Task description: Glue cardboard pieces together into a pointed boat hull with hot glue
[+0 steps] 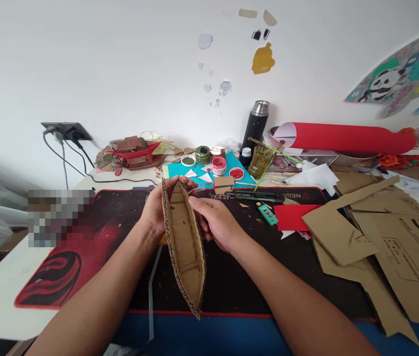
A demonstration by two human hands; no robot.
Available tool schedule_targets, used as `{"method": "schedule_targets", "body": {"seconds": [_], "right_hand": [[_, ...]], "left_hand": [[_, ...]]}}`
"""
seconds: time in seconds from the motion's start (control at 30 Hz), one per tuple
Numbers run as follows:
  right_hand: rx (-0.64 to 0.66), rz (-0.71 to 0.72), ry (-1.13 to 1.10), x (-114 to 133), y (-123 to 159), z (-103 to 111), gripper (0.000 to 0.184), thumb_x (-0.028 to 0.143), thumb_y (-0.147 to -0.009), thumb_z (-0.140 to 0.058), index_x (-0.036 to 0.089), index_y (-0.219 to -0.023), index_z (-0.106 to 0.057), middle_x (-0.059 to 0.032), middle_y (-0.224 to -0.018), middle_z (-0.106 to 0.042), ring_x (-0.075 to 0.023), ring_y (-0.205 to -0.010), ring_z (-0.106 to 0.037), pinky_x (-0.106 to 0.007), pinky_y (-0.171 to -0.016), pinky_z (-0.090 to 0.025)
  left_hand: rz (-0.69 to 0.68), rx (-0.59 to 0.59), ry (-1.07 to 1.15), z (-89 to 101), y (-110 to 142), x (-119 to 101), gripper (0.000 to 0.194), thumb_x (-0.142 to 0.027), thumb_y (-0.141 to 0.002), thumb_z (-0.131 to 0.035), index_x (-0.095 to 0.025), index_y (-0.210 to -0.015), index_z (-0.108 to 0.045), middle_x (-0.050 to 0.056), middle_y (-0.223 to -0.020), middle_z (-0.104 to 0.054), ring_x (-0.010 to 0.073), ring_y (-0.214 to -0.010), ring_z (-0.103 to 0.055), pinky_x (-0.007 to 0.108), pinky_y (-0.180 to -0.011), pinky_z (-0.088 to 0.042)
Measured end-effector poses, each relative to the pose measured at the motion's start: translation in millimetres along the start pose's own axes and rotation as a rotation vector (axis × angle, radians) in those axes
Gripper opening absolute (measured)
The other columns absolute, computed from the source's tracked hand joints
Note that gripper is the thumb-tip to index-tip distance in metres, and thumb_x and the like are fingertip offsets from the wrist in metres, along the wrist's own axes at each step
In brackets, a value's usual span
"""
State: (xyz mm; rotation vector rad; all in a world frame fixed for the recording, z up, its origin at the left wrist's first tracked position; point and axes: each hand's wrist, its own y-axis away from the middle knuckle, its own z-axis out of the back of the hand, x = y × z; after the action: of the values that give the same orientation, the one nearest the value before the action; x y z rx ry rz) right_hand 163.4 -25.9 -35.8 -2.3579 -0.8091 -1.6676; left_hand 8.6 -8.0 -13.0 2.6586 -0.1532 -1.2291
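A cardboard boat hull [184,242], long and narrow with pointed ends, is held above the dark desk mat, its hollow inside facing me. My left hand [156,205] grips its far left side, fingers partly hidden behind it. My right hand [215,217] is closed on the far right side, the thumb on the rim and the other fingers curled beneath. Corrugated edges show along the hull's rim. A pale strip [151,296] hangs down below the left hand; where its upper end goes is hidden.
Cardboard sheets [335,232] lie piled on the right beside red paper [293,217]. A green lighter [267,214] and a dark cutter knife [256,197] rest on the mat [246,277]. Behind are paint jars [202,155], a thermos [256,123] and a boat model [135,151].
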Motion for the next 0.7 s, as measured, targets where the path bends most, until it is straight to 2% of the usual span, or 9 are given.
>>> {"method": "schedule_targets", "body": {"seconds": [0.4, 0.6, 0.7], "right_hand": [[0.002, -0.006, 0.008, -1.4, 0.1, 0.7, 0.061, 0.074, -0.081, -0.082, 0.024, -0.065, -0.052, 0.0088, -0.045, -0.045, -0.0080, -0.034, -0.037, -0.021, -0.033, -0.030], [0.006, -0.027, 0.038, -0.9, 1.4, -1.1, 0.060, 0.073, -0.083, -0.081, 0.024, -0.067, -0.051, 0.0091, -0.047, -0.043, -0.0078, -0.038, -0.035, -0.020, -0.034, -0.029], [0.002, -0.024, 0.041, -0.2, 2.2, -1.9, 0.060, 0.073, -0.084, -0.080, 0.023, -0.067, -0.052, 0.0091, -0.047, -0.042, -0.0081, -0.038, -0.035, -0.021, -0.034, -0.029]], "left_hand": [[0.034, -0.009, 0.090, -0.7, -0.7, 0.4, 0.013, -0.019, -0.090, -0.071, -0.016, -0.078, -0.073, 0.003, -0.084, -0.077, 0.0206, -0.085, -0.080, 0.035, -0.095, -0.066], [0.038, -0.100, 0.072, -7.0, 0.7, -2.3, 0.022, -0.019, -0.097, -0.063, -0.017, -0.078, -0.074, 0.005, -0.084, -0.079, 0.0203, -0.082, -0.078, 0.035, -0.090, -0.066], [0.025, -0.144, 0.045, -7.5, -1.0, -4.8, 0.023, -0.020, -0.101, -0.061, -0.017, -0.084, -0.076, 0.005, -0.090, -0.081, 0.0181, -0.080, -0.077, 0.031, -0.083, -0.065]]}}
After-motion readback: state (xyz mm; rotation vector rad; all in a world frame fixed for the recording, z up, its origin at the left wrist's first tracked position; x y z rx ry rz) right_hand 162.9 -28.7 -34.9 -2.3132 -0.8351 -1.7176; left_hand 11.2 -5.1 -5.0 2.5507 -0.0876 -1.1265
